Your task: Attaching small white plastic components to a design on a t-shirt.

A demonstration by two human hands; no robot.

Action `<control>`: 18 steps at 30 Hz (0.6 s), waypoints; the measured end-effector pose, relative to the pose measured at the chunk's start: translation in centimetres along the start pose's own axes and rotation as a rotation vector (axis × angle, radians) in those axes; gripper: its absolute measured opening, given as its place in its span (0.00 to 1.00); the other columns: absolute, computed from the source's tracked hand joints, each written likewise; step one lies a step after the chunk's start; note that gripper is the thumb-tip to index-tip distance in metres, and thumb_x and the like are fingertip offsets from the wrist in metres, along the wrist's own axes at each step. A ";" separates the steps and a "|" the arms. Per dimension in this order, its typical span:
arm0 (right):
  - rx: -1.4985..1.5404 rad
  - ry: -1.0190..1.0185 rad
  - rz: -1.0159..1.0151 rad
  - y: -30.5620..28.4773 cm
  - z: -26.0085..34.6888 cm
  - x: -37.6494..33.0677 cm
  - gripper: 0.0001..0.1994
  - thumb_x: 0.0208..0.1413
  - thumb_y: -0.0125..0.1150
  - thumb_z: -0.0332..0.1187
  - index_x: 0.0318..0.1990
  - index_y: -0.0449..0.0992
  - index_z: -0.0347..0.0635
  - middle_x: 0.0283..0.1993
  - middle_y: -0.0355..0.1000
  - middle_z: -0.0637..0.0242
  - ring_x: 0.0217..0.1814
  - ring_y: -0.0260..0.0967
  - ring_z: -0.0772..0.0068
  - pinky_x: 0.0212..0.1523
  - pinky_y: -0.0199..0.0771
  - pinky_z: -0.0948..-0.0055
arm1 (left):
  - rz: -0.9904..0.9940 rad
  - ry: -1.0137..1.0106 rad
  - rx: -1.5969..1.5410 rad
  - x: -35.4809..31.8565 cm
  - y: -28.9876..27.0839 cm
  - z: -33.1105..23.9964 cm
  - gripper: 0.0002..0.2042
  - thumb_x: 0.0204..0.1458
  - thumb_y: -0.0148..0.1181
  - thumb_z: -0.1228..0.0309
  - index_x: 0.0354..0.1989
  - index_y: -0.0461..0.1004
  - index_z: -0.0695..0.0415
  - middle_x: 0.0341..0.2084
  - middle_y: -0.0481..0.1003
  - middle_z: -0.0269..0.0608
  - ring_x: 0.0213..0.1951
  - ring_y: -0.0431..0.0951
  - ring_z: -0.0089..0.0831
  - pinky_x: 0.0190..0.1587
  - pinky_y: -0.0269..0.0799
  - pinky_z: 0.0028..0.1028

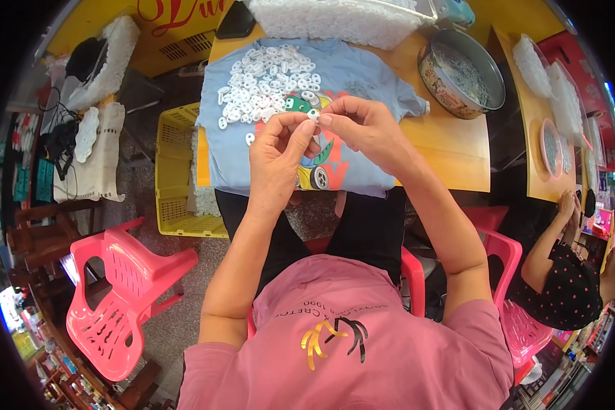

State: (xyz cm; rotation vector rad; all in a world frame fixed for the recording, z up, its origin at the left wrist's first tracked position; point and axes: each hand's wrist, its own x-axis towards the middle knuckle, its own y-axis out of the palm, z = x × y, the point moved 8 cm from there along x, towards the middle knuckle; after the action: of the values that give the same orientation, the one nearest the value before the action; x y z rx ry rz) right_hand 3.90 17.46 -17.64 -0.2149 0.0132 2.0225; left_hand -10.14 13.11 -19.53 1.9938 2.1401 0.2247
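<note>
The small white plastic piece (313,115) pinched between the two hands is mostly covered by fingertips; only a sliver shows, so its shape, long axis and facing cannot be read. Whether it is one piece or two pressed together is also unclear.

Left hand (278,156): forearm rises from the lower edge, wrist straight, back of the hand toward the camera, thumb and forefinger extended up and right, closed on the white piece. Right hand (362,126): forearm comes in from the lower right, wrist bent inward, fingers curled, thumb and forefinger tips meeting the left hand's at the same piece. The hands are together, fingertips touching, both clamped on the piece (grip looks firm, knuckles flexed).

The piece sits above the middle of a light blue shirt (362,78) spread over a wooden table (451,147), just right of a heap of white plastic rings (266,85) lying on the shirt. The rings lie flat, pointing every way.

Round metal basin (463,74) at the table's right end holds small grey parts, too fine to identify. A white heaped mass (335,20) at the table's far edge is cut off by the frame.

Yellow crate (174,171) stands left of the table; pink plastic chair (119,294) lower left. Another person (560,273) at right, in a dotted dark top, is partly cut off.
</note>
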 end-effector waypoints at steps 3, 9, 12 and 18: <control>0.029 0.016 -0.014 -0.3 -0.1 -1.1 0.12 0.60 0.61 0.37 0.40 0.77 0.35 0.29 0.69 0.76 0.32 0.62 0.87 0.31 0.63 0.83 | 0.011 -0.001 -0.019 -0.2 0.7 0.1 0.08 0.60 0.59 0.70 0.41 0.74 0.61 0.30 0.76 0.35 0.30 0.74 0.18 0.33 0.71 0.20; -0.091 -0.141 -0.085 -0.5 -1.8 -2.8 0.08 0.58 0.63 0.32 0.38 0.77 0.35 0.30 0.67 0.76 0.30 0.59 0.87 0.30 0.62 0.81 | 0.064 -0.093 0.054 -1.6 1.0 1.2 0.07 0.59 0.60 0.70 0.40 0.74 0.61 0.30 0.76 0.33 0.30 0.75 0.18 0.34 0.71 0.19; -0.224 -0.135 -0.025 -0.5 -1.4 -4.4 0.06 0.56 0.63 0.31 0.36 0.77 0.36 0.32 0.67 0.73 0.30 0.61 0.85 0.30 0.63 0.79 | 0.130 -0.189 0.096 -3.2 0.9 2.2 0.08 0.59 0.60 0.70 0.40 0.74 0.61 0.31 0.76 0.33 0.31 0.76 0.18 0.34 0.72 0.19; -0.294 -0.146 0.052 0.7 -1.7 -5.5 0.06 0.54 0.62 0.29 0.35 0.77 0.36 0.31 0.68 0.67 0.28 0.64 0.80 0.28 0.64 0.77 | 0.137 -0.212 0.087 -5.2 0.7 3.3 0.07 0.60 0.58 0.71 0.40 0.74 0.62 0.31 0.77 0.34 0.32 0.76 0.17 0.35 0.73 0.19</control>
State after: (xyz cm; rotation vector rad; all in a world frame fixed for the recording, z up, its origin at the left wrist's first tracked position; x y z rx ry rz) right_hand 5.86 12.08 -18.49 -0.2536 -0.3750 2.0820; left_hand -8.27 7.84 -22.34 2.1089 1.9167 -0.0576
